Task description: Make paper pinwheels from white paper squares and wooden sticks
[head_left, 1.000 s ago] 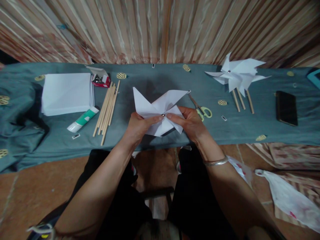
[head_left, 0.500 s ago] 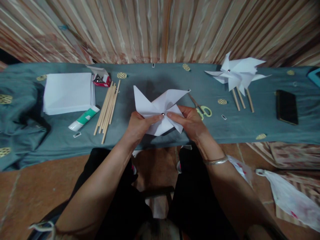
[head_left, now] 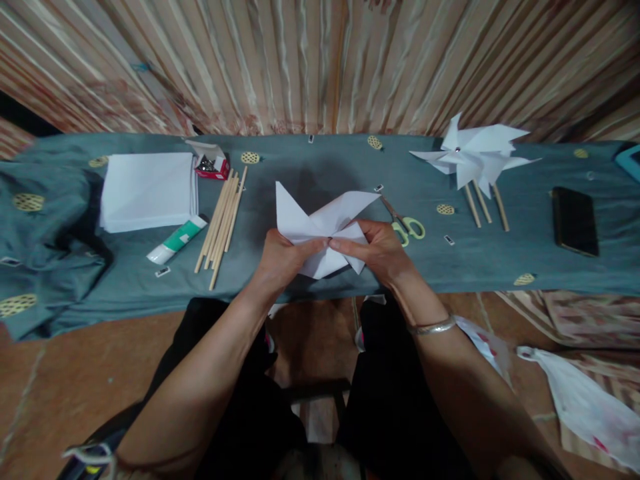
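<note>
A white paper pinwheel [head_left: 305,220] is held just above the near edge of the blue-grey cloth [head_left: 310,167]. My left hand [head_left: 280,257] pinches it from the left, thumb and fingers closed at its centre. From the right, my right hand [head_left: 383,250] pinches the same centre; a silver bangle is on that wrist. The two thumbs meet over the middle, hiding it.
On the left lie a stack of white paper [head_left: 147,190], a glue tube [head_left: 176,240], a bundle of wooden sticks [head_left: 223,217] and a small red box [head_left: 213,165]. Scissors [head_left: 406,223] lie right of the hands. Finished pinwheels on sticks [head_left: 475,160] and a black phone [head_left: 574,220] are farther right.
The camera tipped slightly, so everything sits a little lower and to the right. My thumbs closed over the pinwheel's centre, covering the metal pin seen earlier.
</note>
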The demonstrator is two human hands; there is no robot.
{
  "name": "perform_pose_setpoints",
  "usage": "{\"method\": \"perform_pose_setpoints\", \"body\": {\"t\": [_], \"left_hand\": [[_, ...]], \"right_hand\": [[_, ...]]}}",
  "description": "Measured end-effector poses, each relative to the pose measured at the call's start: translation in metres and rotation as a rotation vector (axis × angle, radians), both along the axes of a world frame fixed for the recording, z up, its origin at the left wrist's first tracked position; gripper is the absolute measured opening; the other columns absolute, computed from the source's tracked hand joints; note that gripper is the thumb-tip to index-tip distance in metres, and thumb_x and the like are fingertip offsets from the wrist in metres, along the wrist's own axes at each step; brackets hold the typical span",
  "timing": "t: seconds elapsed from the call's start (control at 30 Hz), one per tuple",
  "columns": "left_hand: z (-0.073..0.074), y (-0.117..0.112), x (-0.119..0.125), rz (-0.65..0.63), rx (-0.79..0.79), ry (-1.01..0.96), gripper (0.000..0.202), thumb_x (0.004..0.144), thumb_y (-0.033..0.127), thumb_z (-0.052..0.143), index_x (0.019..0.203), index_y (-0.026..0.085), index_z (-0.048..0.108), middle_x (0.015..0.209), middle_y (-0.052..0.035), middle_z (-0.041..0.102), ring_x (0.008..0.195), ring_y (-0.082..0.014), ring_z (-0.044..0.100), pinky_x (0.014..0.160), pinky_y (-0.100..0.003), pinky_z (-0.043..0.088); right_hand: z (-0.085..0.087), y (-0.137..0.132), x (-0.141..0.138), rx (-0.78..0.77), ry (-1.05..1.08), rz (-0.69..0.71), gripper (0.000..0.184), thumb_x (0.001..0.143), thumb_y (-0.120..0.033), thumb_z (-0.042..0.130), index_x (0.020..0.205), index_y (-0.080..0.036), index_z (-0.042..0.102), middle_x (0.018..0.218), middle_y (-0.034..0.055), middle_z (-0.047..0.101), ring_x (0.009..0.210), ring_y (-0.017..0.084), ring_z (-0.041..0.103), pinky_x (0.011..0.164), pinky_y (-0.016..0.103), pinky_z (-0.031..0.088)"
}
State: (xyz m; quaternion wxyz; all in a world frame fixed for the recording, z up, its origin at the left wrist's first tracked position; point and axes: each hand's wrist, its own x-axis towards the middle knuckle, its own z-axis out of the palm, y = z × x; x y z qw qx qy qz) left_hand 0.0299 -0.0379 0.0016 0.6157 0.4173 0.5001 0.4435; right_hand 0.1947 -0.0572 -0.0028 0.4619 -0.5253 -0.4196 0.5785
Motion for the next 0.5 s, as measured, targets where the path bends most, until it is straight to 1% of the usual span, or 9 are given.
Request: {"method": "perform_pose_setpoints", "body": {"t": [0.1, 0.2, 0.37, 0.5], "left_hand": [[-0.0017, -0.0007, -0.0029, -0.040, -0.024, 0.000, 0.035, 0.050, 0.026, 0.088, 0.080, 0.013, 0.077, 0.082, -0.0055, 0.078, 0.075, -0.0212, 0.070, 0.073, -0.032, 0.057], [-0.0014, -0.0020, -0.0052, -0.062, -0.040, 0.015, 0.036, 0.051, 0.028, 0.087, 0.081, 0.012, 0.077, 0.081, -0.0053, 0.077, 0.073, -0.0204, 0.070, 0.073, -0.032, 0.056], [0.0006, -0.0043, -0.0073, -0.059, -0.058, 0.002, 0.033, 0.051, 0.026, 0.084, 0.081, 0.012, 0.077, 0.076, -0.0040, 0.076, 0.069, -0.0191, 0.069, 0.069, -0.030, 0.055], [-0.0004, -0.0053, -0.0100, -0.043, -0.091, 0.008, 0.030, 0.051, 0.023, 0.082, 0.078, 0.012, 0.077, 0.074, -0.0036, 0.076, 0.068, -0.0189, 0.068, 0.066, -0.030, 0.055]], "right_hand": [[-0.0005, -0.0009, 0.0002, -0.004, -0.009, -0.001, 0.028, 0.057, -0.037, 0.087, 0.074, -0.018, 0.075, 0.071, -0.0004, 0.071, 0.063, 0.012, 0.059, 0.061, 0.027, 0.049], [-0.0016, -0.0019, 0.0000, -0.010, -0.024, -0.011, 0.027, 0.058, -0.037, 0.086, 0.074, -0.018, 0.075, 0.069, -0.0001, 0.071, 0.061, 0.012, 0.058, 0.060, 0.027, 0.048], [-0.0020, -0.0039, -0.0040, -0.015, -0.056, -0.015, 0.026, 0.059, -0.038, 0.084, 0.069, -0.018, 0.072, 0.065, -0.0009, 0.069, 0.057, 0.011, 0.055, 0.057, 0.025, 0.045], [0.0000, -0.0063, -0.0095, -0.035, -0.085, -0.009, 0.028, 0.060, -0.042, 0.082, 0.070, -0.018, 0.071, 0.065, -0.0003, 0.069, 0.057, 0.012, 0.056, 0.057, 0.026, 0.046]]}}
